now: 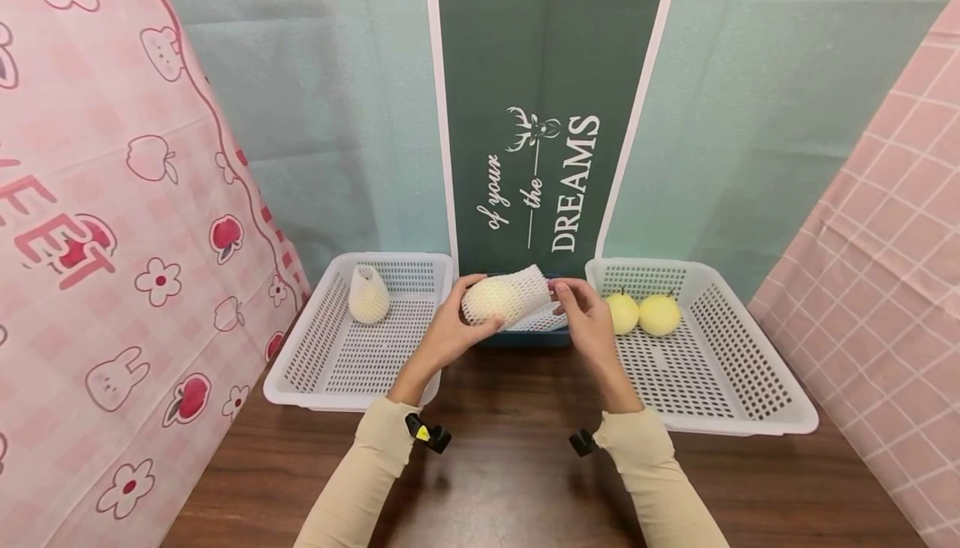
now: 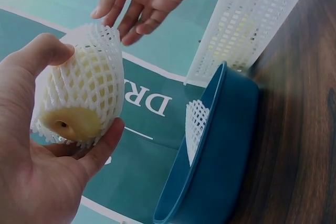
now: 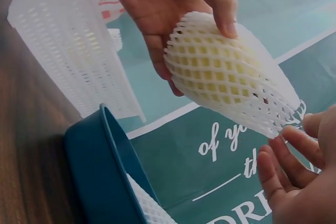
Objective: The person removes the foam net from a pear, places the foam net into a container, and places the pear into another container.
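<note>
Your sleeves (image 1: 367, 465) reach over the table (image 1: 510, 465). Your left hand (image 1: 452, 329) grips a yellow fruit (image 2: 79, 123) in a white foam net (image 1: 531, 285), raised near the blue bin (image 1: 536, 339), between the white baskets (image 1: 720, 426). Your right hand (image 1: 588, 316) meets the net's loose end; I cannot tell whether it pinches.

A wrapped pear (image 1: 497, 299) is between the hands (image 1: 447, 333) (image 1: 590, 324); on the table (image 1: 510, 473), a basin (image 1: 536, 339) containing netting (image 2: 196, 127) separates the left basket (image 1: 371, 356), holding one fruit (image 1: 369, 302), from the right basket (image 1: 697, 385), holding two pears (image 1: 659, 315).
</note>
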Tool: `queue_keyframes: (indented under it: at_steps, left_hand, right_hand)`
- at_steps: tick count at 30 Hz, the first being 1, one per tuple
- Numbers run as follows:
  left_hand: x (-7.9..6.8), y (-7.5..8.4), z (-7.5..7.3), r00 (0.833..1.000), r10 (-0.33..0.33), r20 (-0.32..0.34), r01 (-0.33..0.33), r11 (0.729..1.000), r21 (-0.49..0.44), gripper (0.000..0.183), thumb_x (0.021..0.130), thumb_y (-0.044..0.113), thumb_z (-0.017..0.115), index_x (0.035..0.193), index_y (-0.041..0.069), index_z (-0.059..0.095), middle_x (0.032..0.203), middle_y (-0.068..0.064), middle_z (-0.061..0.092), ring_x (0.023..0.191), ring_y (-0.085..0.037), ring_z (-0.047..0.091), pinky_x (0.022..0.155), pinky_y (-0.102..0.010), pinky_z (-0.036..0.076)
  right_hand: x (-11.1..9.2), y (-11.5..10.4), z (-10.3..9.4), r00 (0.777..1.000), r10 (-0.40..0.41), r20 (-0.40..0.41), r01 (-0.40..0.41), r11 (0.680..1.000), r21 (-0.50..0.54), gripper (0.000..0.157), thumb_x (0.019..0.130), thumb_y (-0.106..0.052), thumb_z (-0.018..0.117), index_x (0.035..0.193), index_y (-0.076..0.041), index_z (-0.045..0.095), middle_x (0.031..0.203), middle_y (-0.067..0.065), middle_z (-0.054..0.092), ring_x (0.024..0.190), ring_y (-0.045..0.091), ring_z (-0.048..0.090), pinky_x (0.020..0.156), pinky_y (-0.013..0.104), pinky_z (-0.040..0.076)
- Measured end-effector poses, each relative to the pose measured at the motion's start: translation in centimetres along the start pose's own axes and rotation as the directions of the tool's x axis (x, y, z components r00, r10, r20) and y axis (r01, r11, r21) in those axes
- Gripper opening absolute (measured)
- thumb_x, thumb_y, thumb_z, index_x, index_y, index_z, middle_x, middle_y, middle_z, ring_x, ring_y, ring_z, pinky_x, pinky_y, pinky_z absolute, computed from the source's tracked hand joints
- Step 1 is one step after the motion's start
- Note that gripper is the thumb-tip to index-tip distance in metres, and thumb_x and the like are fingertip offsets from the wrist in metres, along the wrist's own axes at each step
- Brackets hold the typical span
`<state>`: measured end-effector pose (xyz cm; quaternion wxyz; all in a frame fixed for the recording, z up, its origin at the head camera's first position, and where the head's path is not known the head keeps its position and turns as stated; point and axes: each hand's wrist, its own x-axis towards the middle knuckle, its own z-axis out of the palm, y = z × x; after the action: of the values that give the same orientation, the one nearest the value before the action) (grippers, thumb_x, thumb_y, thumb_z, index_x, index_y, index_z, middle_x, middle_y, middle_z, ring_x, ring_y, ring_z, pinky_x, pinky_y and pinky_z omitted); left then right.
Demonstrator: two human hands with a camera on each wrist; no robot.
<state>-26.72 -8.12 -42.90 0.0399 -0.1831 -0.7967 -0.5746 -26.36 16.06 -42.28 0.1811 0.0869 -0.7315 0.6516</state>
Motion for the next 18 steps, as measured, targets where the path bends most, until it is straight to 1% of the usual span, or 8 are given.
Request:
queue_keyframes:
  at_steps: [4, 6, 8, 10, 12, 15, 18]
  left_hand:
    - [-0.1, 0.1, -0.1, 1.0, -0.003, 0.014, 0.004, 1.0, -0.003, 0.076, 0.091, 0.029, 0.083, 0.156, 0.021, 0.044, 0.143, -0.013, 0.057, 0.119, -0.031, 0.061, 0.096, -0.049, 0.058]
    - [-0.1, 0.1, -0.2, 1.0, -0.007, 0.021, 0.007, 1.0, -0.006, 0.077, 0.091, 0.028, 0.083, 0.156, 0.02, 0.043, 0.143, -0.014, 0.057, 0.119, -0.031, 0.062, 0.097, -0.048, 0.058]
    - [-0.2, 0.1, -0.2, 1.0, -0.011, 0.027, 0.011, 1.0, -0.014, 0.078, 0.091, 0.027, 0.083, 0.157, 0.018, 0.042, 0.143, -0.015, 0.056, 0.119, -0.031, 0.062, 0.096, -0.047, 0.059]
    - [-0.2, 0.1, -0.3, 0.999, -0.014, 0.03, 0.015, 1.0, -0.019, 0.078, 0.091, 0.026, 0.083, 0.156, 0.018, 0.042, 0.143, -0.016, 0.056, 0.118, -0.031, 0.062, 0.096, -0.046, 0.059]
    - [-0.2, 0.2, -0.3, 0.999, -0.017, 0.034, 0.018, 1.0, -0.026, 0.078, 0.091, 0.026, 0.084, 0.156, 0.018, 0.042, 0.142, -0.016, 0.056, 0.117, -0.031, 0.062, 0.095, -0.045, 0.059]
    - [-0.3, 0.3, -0.3, 0.999, -0.02, 0.039, 0.022, 0.999, -0.036, 0.077, 0.09, 0.024, 0.084, 0.155, 0.019, 0.042, 0.141, -0.016, 0.056, 0.116, -0.031, 0.063, 0.095, -0.044, 0.059]
    - [-0.4, 0.3, -0.4, 0.999, -0.021, 0.043, 0.023, 0.999, -0.048, 0.076, 0.091, 0.024, 0.084, 0.154, 0.02, 0.042, 0.139, -0.017, 0.056, 0.115, -0.03, 0.064, 0.094, -0.044, 0.059]
  right_hand:
    - [0.2, -0.5, -0.3, 0.999, -0.044, -0.02, 0.044, 0.999, 0.021, 0.026, 0.105, -0.016, 0.068, 0.121, 0.004, 0.072, 0.118, 0.021, 0.073, 0.1, 0.005, 0.067, 0.089, 0.018, 0.056]
    - [0.4, -0.6, -0.3, 0.998, -0.062, -0.02, 0.063, 0.997, 0.043, 0.024, 0.102, -0.011, 0.072, 0.119, 0.006, 0.073, 0.114, 0.014, 0.075, 0.1, 0.005, 0.068, 0.09, 0.017, 0.056]
    - [0.6, -0.7, -0.4, 0.997, -0.077, -0.01, 0.077, 0.995, 0.06, 0.023, 0.1, -0.006, 0.073, 0.118, 0.008, 0.073, 0.109, 0.004, 0.076, 0.098, 0.003, 0.068, 0.089, 0.015, 0.055]
    - [0.7, -0.8, -0.5, 0.996, -0.088, 0.011, 0.087, 0.994, 0.071, 0.021, 0.099, -0.002, 0.073, 0.117, 0.01, 0.073, 0.105, -0.006, 0.076, 0.097, 0.003, 0.069, 0.087, 0.015, 0.055]
    - [0.8, -0.9, -0.5, 0.995, -0.094, 0.038, 0.091, 0.993, 0.078, 0.02, 0.098, 0.002, 0.073, 0.115, 0.012, 0.072, 0.102, -0.011, 0.074, 0.095, 0.004, 0.069, 0.084, 0.015, 0.055]
    - [0.9, -1.0, -0.7, 0.991, -0.096, 0.089, 0.09, 0.994, 0.07, 0.02, 0.097, 0.005, 0.071, 0.114, 0.015, 0.071, 0.1, -0.014, 0.072, 0.094, 0.005, 0.068, 0.081, 0.016, 0.055]
    - [1.0, -1.1, -0.8, 0.989, -0.077, 0.129, 0.072, 0.996, 0.048, 0.019, 0.097, 0.007, 0.071, 0.114, 0.015, 0.07, 0.099, -0.012, 0.073, 0.092, 0.003, 0.068, 0.08, 0.016, 0.055]
